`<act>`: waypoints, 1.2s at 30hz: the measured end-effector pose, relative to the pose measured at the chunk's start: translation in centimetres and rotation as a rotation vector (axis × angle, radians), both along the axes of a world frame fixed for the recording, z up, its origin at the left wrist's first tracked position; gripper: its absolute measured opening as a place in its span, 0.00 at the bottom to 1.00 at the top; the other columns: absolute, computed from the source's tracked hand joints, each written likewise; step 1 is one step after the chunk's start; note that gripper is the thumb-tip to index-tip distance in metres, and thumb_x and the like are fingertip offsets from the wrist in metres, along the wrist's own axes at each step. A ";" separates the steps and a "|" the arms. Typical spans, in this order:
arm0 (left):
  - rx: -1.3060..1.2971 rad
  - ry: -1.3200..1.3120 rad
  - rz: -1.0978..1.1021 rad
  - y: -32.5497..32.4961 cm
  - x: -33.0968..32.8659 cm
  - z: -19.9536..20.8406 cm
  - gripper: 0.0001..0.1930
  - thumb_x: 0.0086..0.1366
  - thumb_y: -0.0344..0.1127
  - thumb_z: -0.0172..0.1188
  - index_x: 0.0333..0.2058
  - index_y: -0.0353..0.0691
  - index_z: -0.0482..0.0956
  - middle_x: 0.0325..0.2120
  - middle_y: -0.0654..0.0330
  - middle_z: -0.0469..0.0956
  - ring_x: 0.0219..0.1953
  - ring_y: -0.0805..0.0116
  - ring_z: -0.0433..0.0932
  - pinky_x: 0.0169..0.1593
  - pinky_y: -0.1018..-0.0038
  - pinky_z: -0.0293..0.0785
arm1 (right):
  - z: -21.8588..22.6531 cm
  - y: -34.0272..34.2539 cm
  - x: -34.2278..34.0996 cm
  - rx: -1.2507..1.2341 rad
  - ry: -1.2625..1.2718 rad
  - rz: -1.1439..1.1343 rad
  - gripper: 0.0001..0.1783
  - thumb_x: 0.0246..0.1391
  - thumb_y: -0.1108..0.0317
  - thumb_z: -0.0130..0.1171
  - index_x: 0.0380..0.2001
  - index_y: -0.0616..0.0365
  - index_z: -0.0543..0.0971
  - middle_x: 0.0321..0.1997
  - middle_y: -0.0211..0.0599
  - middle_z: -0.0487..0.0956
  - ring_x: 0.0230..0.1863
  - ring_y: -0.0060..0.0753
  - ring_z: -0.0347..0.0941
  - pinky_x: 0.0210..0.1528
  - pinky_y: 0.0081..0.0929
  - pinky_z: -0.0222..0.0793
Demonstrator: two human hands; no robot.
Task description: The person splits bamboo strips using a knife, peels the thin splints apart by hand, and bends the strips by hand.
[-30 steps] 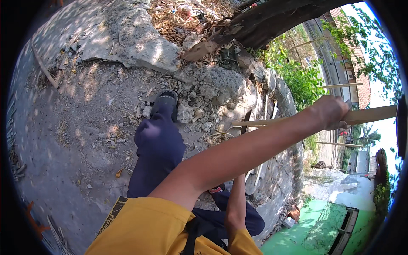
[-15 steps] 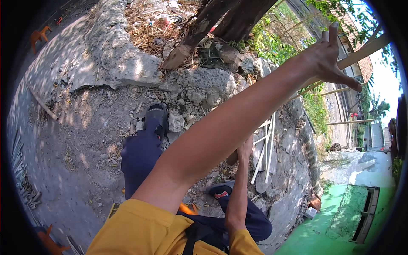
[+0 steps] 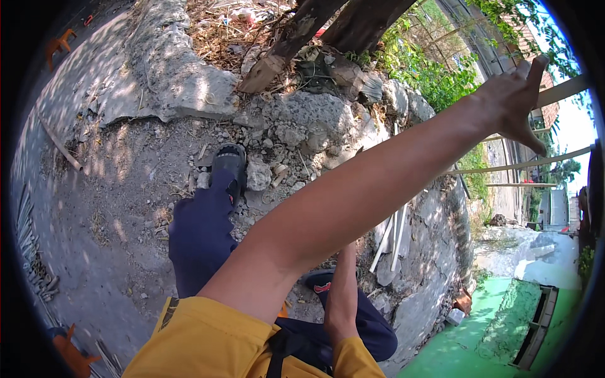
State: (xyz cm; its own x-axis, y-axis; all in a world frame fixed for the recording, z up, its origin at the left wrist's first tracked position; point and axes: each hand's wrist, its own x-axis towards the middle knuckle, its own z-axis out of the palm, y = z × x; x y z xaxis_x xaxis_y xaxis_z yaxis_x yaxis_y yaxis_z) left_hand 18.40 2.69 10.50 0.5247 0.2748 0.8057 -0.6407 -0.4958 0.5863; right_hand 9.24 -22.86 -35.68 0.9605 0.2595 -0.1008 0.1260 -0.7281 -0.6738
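Note:
My left arm reaches across to the upper right, and my left hand (image 3: 520,104) is open there, with fingers and thumb spread wide apart. A pale pole, bamboo or wood (image 3: 563,92), shows just beyond the hand, between the fingers and thumb; whether the palm touches it cannot be seen. Below it, a thinner pale strip (image 3: 523,166) runs rightward from near the forearm. My right forearm (image 3: 342,296) rises from the lower edge, and the left forearm covers the right hand's fingers. Whatever it holds is hidden. Pale narrow strips (image 3: 396,238) lie on the ground to its right.
Broken concrete and stones (image 3: 309,120) lie ahead of my outstretched leg, with a tree trunk (image 3: 365,25) behind. A green wall (image 3: 504,315) stands at lower right. Orange chairs (image 3: 58,47) and a pile of thin pieces (image 3: 34,252) are at the left.
My left hand has moved farther up and right. My right hand has passed from partial view to behind the left forearm. The thinner strip now shows more clearly below the left hand.

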 end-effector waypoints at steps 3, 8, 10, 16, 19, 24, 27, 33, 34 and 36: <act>-0.043 -0.018 -0.032 1.3 0.8 -0.6 0.66 0.42 0.61 0.86 0.65 0.25 0.53 0.51 0.34 0.79 0.52 0.36 0.83 0.62 0.57 0.82 | 0.4 1.2 -0.5 -0.031 0.026 -0.014 0.36 0.71 0.51 0.57 0.67 0.72 0.67 0.42 0.59 0.84 0.40 0.51 0.84 0.45 0.45 0.78; -0.099 -0.023 -0.016 2.5 2.2 -0.7 0.60 0.43 0.60 0.84 0.63 0.23 0.62 0.45 0.41 0.85 0.52 0.41 0.84 0.62 0.60 0.81 | 1.2 2.2 0.0 -0.022 0.283 -0.139 0.36 0.70 0.51 0.57 0.66 0.72 0.68 0.49 0.67 0.83 0.51 0.59 0.83 0.55 0.49 0.76; -0.154 0.022 0.038 2.6 2.3 -0.4 0.62 0.44 0.63 0.83 0.64 0.23 0.60 0.47 0.39 0.84 0.55 0.41 0.82 0.64 0.60 0.79 | 0.0 2.6 -0.6 -0.043 0.135 -0.091 0.35 0.70 0.52 0.57 0.66 0.72 0.68 0.49 0.68 0.83 0.50 0.61 0.83 0.55 0.51 0.75; -0.231 0.060 -0.152 5.7 1.0 -1.8 0.40 0.60 0.51 0.72 0.58 0.21 0.71 0.38 0.43 0.84 0.39 0.53 0.82 0.46 0.62 0.78 | -3.9 2.6 -0.8 -0.051 0.088 -0.018 0.33 0.70 0.55 0.55 0.67 0.70 0.67 0.46 0.70 0.83 0.49 0.66 0.82 0.53 0.53 0.74; -0.284 0.083 -0.238 6.6 1.3 -1.4 0.29 0.68 0.44 0.66 0.55 0.20 0.76 0.33 0.45 0.84 0.31 0.59 0.82 0.37 0.64 0.78 | -3.7 2.2 -1.2 -0.003 0.117 0.022 0.33 0.70 0.55 0.55 0.68 0.68 0.67 0.45 0.70 0.83 0.47 0.67 0.83 0.52 0.54 0.74; -0.367 0.085 -0.192 5.7 0.9 -1.7 0.27 0.72 0.44 0.62 0.54 0.19 0.78 0.34 0.45 0.85 0.33 0.60 0.83 0.37 0.63 0.78 | -2.9 2.8 -3.9 -0.101 0.194 -0.106 0.33 0.68 0.56 0.56 0.68 0.66 0.66 0.43 0.68 0.83 0.47 0.63 0.83 0.53 0.52 0.74; -0.258 0.075 -0.096 5.8 -0.3 -2.3 0.33 0.70 0.45 0.65 0.61 0.19 0.72 0.36 0.43 0.84 0.37 0.64 0.83 0.43 0.64 0.80 | -2.7 3.0 -4.1 -0.057 0.139 -0.113 0.32 0.69 0.57 0.55 0.69 0.65 0.67 0.41 0.67 0.85 0.46 0.69 0.83 0.51 0.55 0.75; -0.378 0.047 -0.147 6.0 -1.8 -2.3 0.34 0.65 0.43 0.70 0.63 0.28 0.69 0.34 0.55 0.82 0.32 0.73 0.80 0.44 0.72 0.81 | -3.6 2.6 -4.4 -0.002 0.086 -0.111 0.33 0.67 0.59 0.56 0.69 0.64 0.64 0.32 0.67 0.84 0.37 0.73 0.82 0.42 0.63 0.73; -0.415 0.098 -0.099 5.9 -1.8 -2.3 0.34 0.65 0.42 0.71 0.63 0.29 0.69 0.33 0.56 0.82 0.32 0.73 0.80 0.44 0.72 0.81 | -4.0 2.9 -4.1 -0.023 0.116 -0.113 0.34 0.67 0.59 0.56 0.69 0.64 0.63 0.32 0.67 0.83 0.37 0.74 0.82 0.41 0.63 0.74; -0.456 0.112 -0.026 5.7 -1.7 -2.4 0.34 0.64 0.40 0.72 0.64 0.31 0.69 0.34 0.58 0.82 0.33 0.73 0.81 0.44 0.71 0.81 | -4.8 2.9 -4.0 -0.028 0.187 -0.160 0.35 0.66 0.59 0.56 0.70 0.64 0.61 0.31 0.69 0.83 0.37 0.76 0.81 0.41 0.64 0.74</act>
State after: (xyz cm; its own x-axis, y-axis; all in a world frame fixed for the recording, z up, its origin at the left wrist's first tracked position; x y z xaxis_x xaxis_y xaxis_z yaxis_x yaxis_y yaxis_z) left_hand 16.73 8.35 8.05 0.6133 0.5731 0.5435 -0.5696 -0.1558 0.8070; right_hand 5.28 -19.92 -40.52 0.9529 0.1006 -0.2860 -0.1173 -0.7476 -0.6537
